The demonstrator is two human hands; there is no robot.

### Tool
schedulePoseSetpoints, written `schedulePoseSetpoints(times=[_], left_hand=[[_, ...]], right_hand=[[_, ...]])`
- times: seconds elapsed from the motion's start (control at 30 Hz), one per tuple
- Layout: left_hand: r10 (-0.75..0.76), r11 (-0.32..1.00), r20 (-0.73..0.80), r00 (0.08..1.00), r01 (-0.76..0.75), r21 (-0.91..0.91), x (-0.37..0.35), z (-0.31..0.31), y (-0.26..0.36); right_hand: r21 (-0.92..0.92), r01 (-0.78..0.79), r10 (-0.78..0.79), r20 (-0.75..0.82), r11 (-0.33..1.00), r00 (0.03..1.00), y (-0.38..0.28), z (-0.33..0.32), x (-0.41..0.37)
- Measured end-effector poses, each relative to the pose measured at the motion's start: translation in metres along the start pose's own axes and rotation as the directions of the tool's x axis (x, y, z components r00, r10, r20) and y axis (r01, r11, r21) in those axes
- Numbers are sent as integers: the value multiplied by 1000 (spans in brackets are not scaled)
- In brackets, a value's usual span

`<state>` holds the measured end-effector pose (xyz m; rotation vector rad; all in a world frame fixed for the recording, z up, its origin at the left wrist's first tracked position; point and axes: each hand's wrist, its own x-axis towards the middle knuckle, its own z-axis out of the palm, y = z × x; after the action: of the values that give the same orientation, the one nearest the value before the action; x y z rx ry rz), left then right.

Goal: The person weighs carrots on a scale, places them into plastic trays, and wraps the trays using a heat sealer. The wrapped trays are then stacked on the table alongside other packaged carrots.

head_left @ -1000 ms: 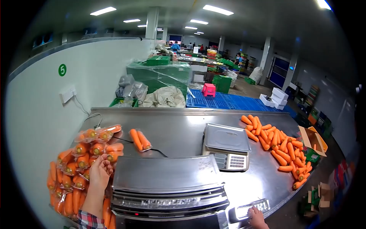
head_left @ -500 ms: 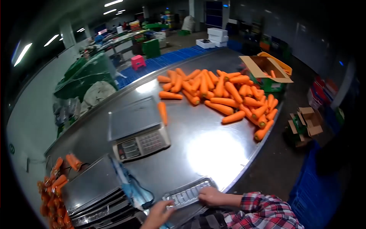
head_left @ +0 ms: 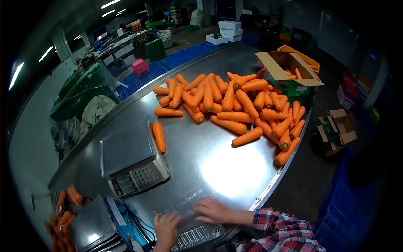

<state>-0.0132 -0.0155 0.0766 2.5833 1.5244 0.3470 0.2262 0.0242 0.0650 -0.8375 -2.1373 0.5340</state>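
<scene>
A clear plastic tray (head_left: 199, 235) lies at the table's near edge, below both hands. Over its left end is my left hand (head_left: 167, 227), fingers apart and holding nothing visible. My right hand (head_left: 211, 210) reaches in from the right above the tray, its fingers spread, with nothing seen in them. Just beyond the hands, another clear plastic piece (head_left: 182, 203) shows faintly on the metal table (head_left: 189, 166). A scale (head_left: 132, 157) stands to the left, with a single carrot (head_left: 158, 137) beside it. Loose carrots (head_left: 226, 101) are piled farther back.
An open cardboard box (head_left: 289, 69) holding carrots stands at the back right. Bagged carrots (head_left: 63, 222) lie at the lower left, next to a sealing machine or stack with a blue part (head_left: 119, 216). More open boxes (head_left: 338, 128) are on the floor to the right.
The view has shifted, so the scale and carrots appear larger and farther left. Both hands have come away from the tray's ends, and their fingers have opened. The tray sits lower in view.
</scene>
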Motion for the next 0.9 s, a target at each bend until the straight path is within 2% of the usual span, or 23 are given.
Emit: schedulePoseSetpoints(times=[0.03, 0.07, 0.13, 0.17, 0.23, 0.27, 0.33, 0.37, 0.47, 0.57, 0.67, 0.7, 0.73, 0.77, 0.8, 0.83, 0.87, 0.9], left_hand=[[-64, 998, -30, 997, 63, -18, 10, 11, -10], [-74, 996, 1, 997, 74, 40, 18, 21, -18], [-81, 997, 83, 993, 80, 14, 26, 56, -29], [-82, 997, 125, 989, 83, -2, 26, 69, -30], [-54, 998, 130, 990, 59, -34, 30, 77, -23], [-46, 997, 133, 990, 53, -49, 30, 80, -21], [-31, 992, 157, 987, 50, -119, 31, 84, -25], [-24, 987, 165, 986, 49, -152, 32, 85, -27], [-20, 983, 185, 983, 53, -177, 33, 80, -25], [-49, 975, 234, 971, 97, -200, 37, 69, -18], [-47, 956, 330, 943, 138, -257, 36, 72, -24], [-6, 977, 248, 969, 58, -204, 38, 71, -23], [43, 990, 170, 984, -19, -141, 41, 66, -22], [99, 993, 97, 990, -92, -72, 41, 63, -21], [67, 990, 133, 989, -49, -134, 39, 67, -24], [37, 981, 170, 985, -4, -194, 37, 74, -28], [8, 967, 209, 978, 46, -252, 35, 81, -31], [14, 972, 202, 979, 35, -234, 36, 83, -32]], right_hand=[[22, 20, -19, -77, 1000, 997, 13, -1, 7], [-3, -3, 3, -50, 1000, 999, 35, -2, 9], [-17, -209, 210, 27, 978, 977, 63, -27, 28], [7, -292, 290, -150, 956, 945, 88, -24, 25], [25, -467, 454, -288, 884, 843, 126, -46, 34], [-64, -516, 471, -325, 854, 820, 156, -55, 35], [-304, -524, 374, -435, 795, 819, 202, -91, 46], [-420, -580, 357, -497, 698, 791, 228, -109, 49], [-437, -700, 153, -778, 565, 610, 256, -183, 82], [-560, -770, 267, -726, 306, 634, 304, -198, 67], [-548, -798, 552, -596, 252, 584, 298, -211, 66], [-330, -850, 570, -635, 410, 521, 295, -213, 66], [-85, -840, 604, -656, 536, 452, 290, -211, 62], [167, -767, 649, -657, 620, 382, 286, -209, 55], [130, -774, 630, -671, 619, 392, 294, -205, 42], [361, -658, 709, -588, 661, 390, 299, -197, 25], [576, -511, 770, -490, 638, 410, 286, -189, 14], [762, -344, 809, -381, 549, 449, 267, -182, 9]])
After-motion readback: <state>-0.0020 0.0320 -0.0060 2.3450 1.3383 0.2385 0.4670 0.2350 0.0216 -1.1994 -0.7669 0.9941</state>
